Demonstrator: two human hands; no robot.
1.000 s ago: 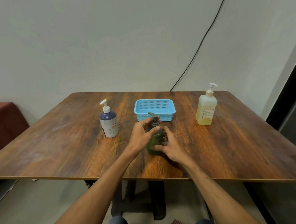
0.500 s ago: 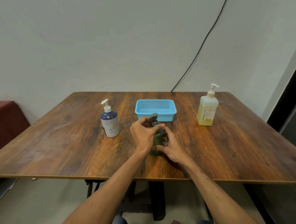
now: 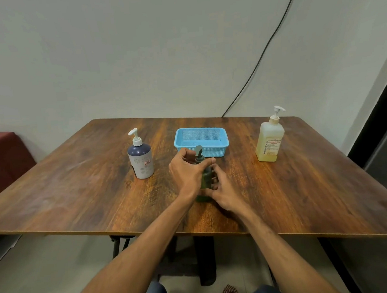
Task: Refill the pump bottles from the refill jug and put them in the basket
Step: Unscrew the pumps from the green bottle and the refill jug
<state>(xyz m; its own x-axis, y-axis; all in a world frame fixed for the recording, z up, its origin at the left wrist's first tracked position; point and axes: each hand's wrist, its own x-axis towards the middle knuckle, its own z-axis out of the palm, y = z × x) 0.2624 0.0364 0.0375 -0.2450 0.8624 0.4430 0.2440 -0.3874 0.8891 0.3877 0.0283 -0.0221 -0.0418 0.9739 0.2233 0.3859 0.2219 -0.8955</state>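
The left grip (image 3: pixel 187 172) and right grip (image 3: pixel 225 192) hold a green pump bottle (image 3: pixel 205 179). It stands upright just in front of the blue basket (image 3: pixel 201 141).

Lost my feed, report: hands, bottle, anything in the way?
Left hand grips green pump bottle at its collar; right hand holds the body. Bottle upright on table. Basket behind, nothing between.

wood-grain table (image 3: pixel 76 188), black cable (image 3: pixel 250 73) down grey wall (image 3: pixel 112 49), dark red seat (image 3: pixel 3 159) left, dark panel (image 3: pixel 380 119) right, grey floor (image 3: pixel 48 282) under
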